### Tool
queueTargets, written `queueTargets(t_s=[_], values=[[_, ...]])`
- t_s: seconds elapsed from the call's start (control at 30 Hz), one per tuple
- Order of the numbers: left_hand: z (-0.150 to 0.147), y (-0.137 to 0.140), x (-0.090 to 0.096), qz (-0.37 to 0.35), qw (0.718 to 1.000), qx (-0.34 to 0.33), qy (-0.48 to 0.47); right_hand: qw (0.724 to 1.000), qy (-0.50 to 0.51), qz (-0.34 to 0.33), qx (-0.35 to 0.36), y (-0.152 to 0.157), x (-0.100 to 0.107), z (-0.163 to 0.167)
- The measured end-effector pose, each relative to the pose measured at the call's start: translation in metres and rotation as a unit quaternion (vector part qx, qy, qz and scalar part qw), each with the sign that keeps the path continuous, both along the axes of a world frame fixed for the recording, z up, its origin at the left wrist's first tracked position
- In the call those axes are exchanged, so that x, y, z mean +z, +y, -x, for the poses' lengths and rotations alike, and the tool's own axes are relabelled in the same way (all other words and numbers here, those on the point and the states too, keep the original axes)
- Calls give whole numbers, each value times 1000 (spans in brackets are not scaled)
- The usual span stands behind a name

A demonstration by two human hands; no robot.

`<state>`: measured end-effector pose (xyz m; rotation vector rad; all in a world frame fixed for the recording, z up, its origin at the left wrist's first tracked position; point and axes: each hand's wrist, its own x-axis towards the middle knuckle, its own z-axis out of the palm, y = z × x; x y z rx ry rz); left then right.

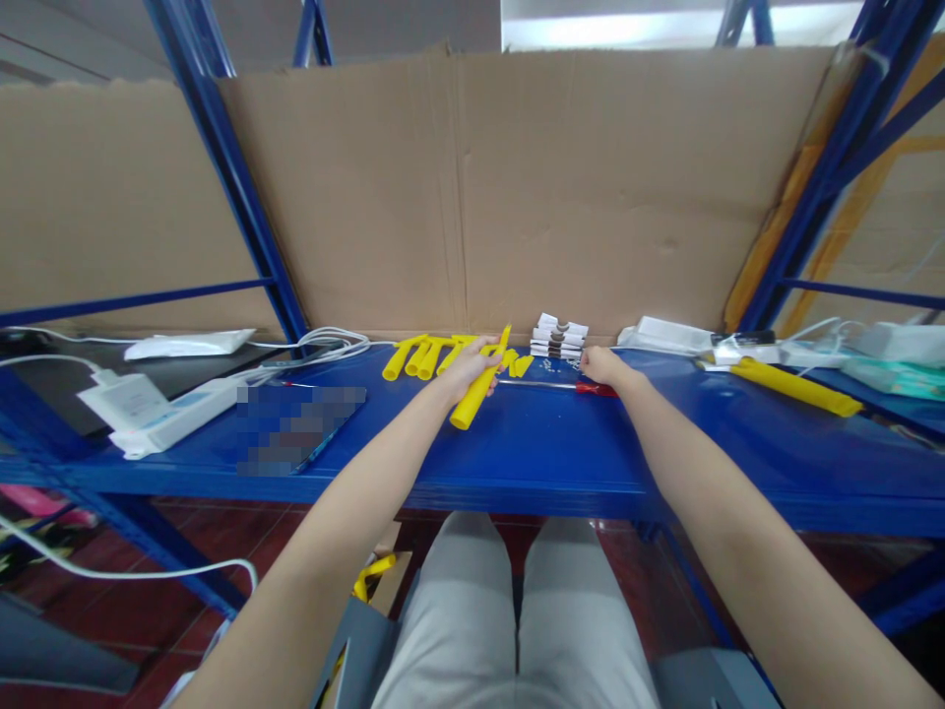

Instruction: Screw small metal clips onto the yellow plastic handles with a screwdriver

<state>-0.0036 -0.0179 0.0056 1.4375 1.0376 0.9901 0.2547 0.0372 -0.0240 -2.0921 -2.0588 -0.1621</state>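
My left hand (470, 364) is closed around a yellow plastic tube-like piece (472, 404). Its round open end points toward me, and a thin tip sticks up past my fingers. My right hand (602, 364) has its fingers pressed together beside scattered small metal bits (550, 365), perhaps screws; what it pinches, if anything, is too small to see. Just below it lies a screwdriver with a red handle (593, 389), its shaft pointing left. Small flat yellow pieces (521, 367) rest between my hands. Several similar yellow tube pieces (419, 358) lie left of my left hand.
A stack of white parts (559, 338) stands by the cardboard wall (472, 197). On the left of the blue tabletop (538, 453) are a blurred-out dark flat device (302, 433) and a power strip (184, 412). Rightward lie white packages (664, 335) and a long yellow piece (797, 386).
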Motion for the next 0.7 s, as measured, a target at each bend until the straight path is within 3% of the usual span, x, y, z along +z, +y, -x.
queueTargets(t_s=[0.17,0.37,0.7], values=[[1,1,0,-4,1000,-3,-8,998,46,-37,18,-6,8,-5],[1,2,0,-2,1000,2,1,986,161,18,41,-9,8,-5],[0,0,-2,-7,1000,-18,24,992,102,15,78,-13,11,5]])
